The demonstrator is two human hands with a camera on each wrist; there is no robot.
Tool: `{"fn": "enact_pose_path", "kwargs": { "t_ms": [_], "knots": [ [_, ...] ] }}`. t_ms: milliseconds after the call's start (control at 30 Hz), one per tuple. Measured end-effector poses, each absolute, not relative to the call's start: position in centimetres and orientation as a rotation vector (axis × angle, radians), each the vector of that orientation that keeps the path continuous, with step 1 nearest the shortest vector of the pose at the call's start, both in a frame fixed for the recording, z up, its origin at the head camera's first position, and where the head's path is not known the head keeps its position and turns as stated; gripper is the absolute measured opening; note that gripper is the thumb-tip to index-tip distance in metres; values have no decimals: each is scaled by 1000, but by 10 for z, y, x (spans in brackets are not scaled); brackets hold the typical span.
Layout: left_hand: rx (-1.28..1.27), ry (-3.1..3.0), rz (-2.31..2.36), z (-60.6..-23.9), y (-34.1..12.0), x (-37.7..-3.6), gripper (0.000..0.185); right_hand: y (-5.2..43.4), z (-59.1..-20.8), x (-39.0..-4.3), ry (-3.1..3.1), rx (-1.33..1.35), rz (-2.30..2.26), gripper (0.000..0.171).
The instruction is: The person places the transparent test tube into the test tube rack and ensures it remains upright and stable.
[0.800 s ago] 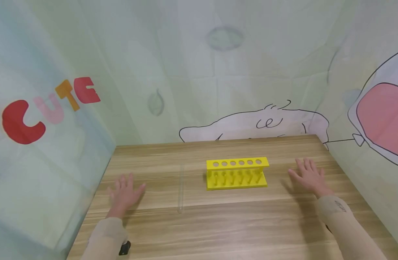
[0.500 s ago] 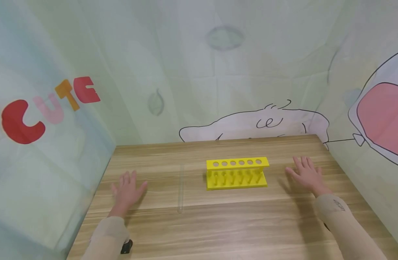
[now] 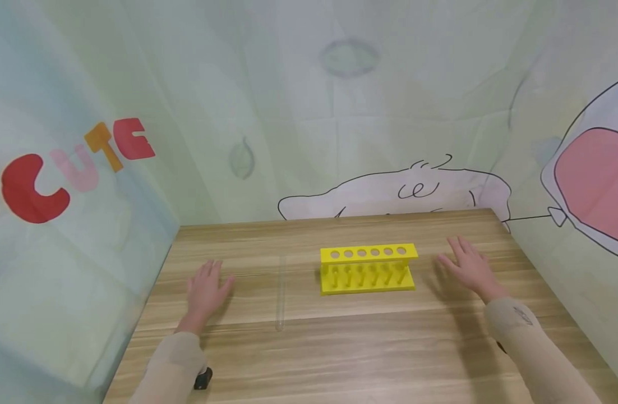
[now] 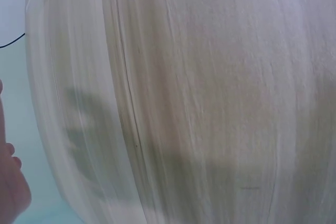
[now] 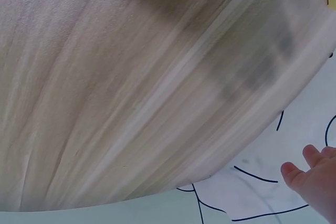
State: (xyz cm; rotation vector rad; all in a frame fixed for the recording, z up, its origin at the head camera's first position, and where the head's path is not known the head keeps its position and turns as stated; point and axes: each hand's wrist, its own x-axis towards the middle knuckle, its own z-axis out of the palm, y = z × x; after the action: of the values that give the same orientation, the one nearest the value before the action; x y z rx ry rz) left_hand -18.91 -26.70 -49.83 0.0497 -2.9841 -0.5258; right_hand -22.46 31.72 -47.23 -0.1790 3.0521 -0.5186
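Observation:
A clear glass test tube (image 3: 281,294) lies lengthwise on the wooden table, left of the middle in the head view. To its right stands a yellow test tube rack (image 3: 368,290) with a row of round holes on top and pegs below. My left hand (image 3: 207,294) is held over the table left of the tube, fingers extended and thumb apart, holding nothing. On the other side, my right hand (image 3: 471,269) hovers right of the rack with its fingers extended, also holding nothing. Both wrist views show part of each hand and its shadow on the wood.
The wooden table (image 3: 339,359) meets a printed curtain (image 3: 213,112) at its back and sides. Red, pink and orange letters (image 3: 35,191) and a balloon drawing (image 3: 599,185) decorate it. A dark wrist device (image 3: 203,379) shows at the left sleeve.
Both hands have drifted inward and slightly forward, the left toward the test tube and the right toward the rack. Tube and rack have stayed in place.

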Motion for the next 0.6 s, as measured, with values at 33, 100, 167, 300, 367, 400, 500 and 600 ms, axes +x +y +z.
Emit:
{"fn": "enact_pose_path", "kwargs": {
  "t_ms": [33,100,167,300,367,400,500,600],
  "knots": [
    [46,-2977,-532,-498,-265,-190,59,316,-472,-225,3052,-180,-527,70],
    [40,-2970,-531,-497,-263,-191,57,314,-471,-227,3056,-186,-529,70],
    [36,-2961,-536,-497,-260,-192,55,313,-470,-228,3062,-194,-546,69],
    [32,-2941,-553,-497,-255,-193,53,308,-469,-230,3079,-201,-583,68],
    [33,-2935,-558,-497,-253,-193,53,306,-469,-230,3080,-194,-614,68],
    [33,-2934,-562,-497,-252,-194,53,305,-469,-231,3078,-191,-641,68],
    [30,-2942,-559,-497,-249,-194,53,302,-469,-231,3058,-160,-767,67],
    [32,-2958,-585,-497,-247,-195,53,298,-470,-232,3008,-117,-951,67]
  ]
}}
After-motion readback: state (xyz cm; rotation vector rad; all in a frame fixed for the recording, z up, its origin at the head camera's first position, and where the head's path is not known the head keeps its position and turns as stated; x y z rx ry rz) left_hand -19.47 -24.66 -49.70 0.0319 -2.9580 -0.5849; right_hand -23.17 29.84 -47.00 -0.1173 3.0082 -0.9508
